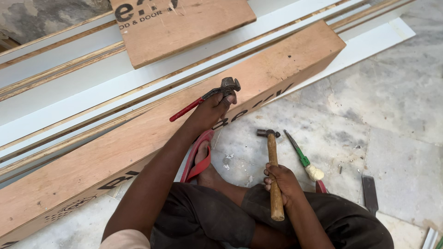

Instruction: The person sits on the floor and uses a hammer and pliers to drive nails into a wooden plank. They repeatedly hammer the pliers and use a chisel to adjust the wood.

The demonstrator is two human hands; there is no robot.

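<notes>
The left hand grips pincers against the plywood beam, while the right hand's fingers wrap a hammer handle.

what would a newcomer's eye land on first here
Likely the left hand, which presses red-handled pincers onto the long plywood box at centre. Next, the right hand holds a wooden-handled hammer upright over the stone floor, with a green-handled tool lying just beside it.
</notes>
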